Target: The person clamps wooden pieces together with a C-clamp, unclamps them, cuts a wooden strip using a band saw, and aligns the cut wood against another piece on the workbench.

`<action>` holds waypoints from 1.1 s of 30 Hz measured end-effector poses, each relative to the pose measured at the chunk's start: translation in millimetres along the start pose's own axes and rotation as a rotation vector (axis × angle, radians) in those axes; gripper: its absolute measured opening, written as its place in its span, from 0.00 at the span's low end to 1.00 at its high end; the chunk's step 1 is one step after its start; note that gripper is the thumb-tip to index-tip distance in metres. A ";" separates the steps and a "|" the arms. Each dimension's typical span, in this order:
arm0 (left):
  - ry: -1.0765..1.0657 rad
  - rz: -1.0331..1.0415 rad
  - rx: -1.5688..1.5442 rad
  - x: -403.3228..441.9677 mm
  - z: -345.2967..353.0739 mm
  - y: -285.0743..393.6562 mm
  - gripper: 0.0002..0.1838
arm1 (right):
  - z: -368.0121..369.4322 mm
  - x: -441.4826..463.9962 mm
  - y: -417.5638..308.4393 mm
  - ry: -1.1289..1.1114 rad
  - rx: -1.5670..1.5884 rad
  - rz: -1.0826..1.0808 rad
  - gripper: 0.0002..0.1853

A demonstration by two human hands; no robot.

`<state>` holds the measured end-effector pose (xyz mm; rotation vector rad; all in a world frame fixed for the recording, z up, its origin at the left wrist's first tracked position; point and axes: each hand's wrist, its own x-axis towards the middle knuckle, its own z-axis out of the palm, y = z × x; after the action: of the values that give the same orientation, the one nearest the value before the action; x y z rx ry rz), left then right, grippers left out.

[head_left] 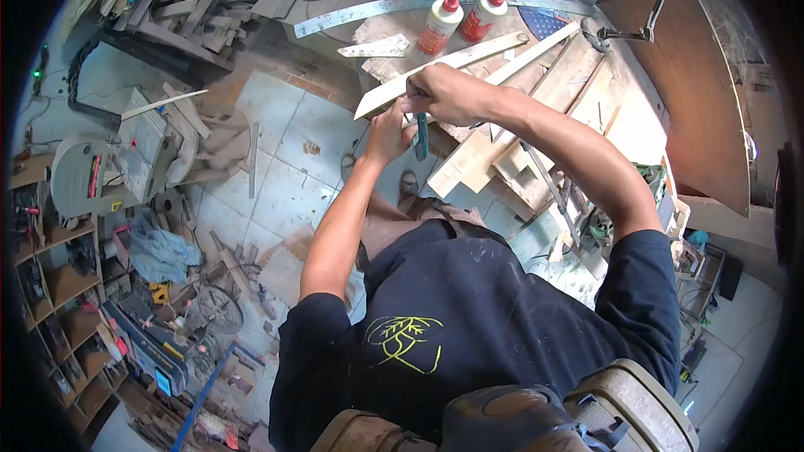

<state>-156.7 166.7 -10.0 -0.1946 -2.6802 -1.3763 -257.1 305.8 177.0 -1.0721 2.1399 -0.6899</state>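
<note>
My two hands meet at the near edge of a long pale wooden board, close to its pointed left end. My right hand is closed in a fist over the edge, and a teal tool hangs straight down from beneath its fingers. Just below and to the left, my left hand is closed, its fingertips against the right hand and the board's edge. What lies inside the left fingers is hidden. The upper end of the teal tool is covered by the hands.
Two white glue bottles with red caps stand behind the board. A long metal strip curves past them. Several planks lie at right beneath my forearm. A bench machine, wood offcuts and shelves fill the left side.
</note>
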 end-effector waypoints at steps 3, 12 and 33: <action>0.002 0.044 0.004 0.2 -1.9 -0.7 0.25 | -2.8 1.5 3.8 -0.023 -0.038 -0.084 0.15; -0.037 -0.014 -0.047 -3.3 -10.3 12.0 0.21 | -29.8 9.9 2.3 -0.371 -0.175 -0.255 0.16; 0.017 -0.043 -0.071 -1.5 4.8 -2.8 0.22 | -53.7 20.6 -21.4 -0.277 -1.088 -0.721 0.19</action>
<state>-155.9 168.9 -15.2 -0.1320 -2.6394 -1.4795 -295.4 286.4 220.8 -2.3807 1.7968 0.4544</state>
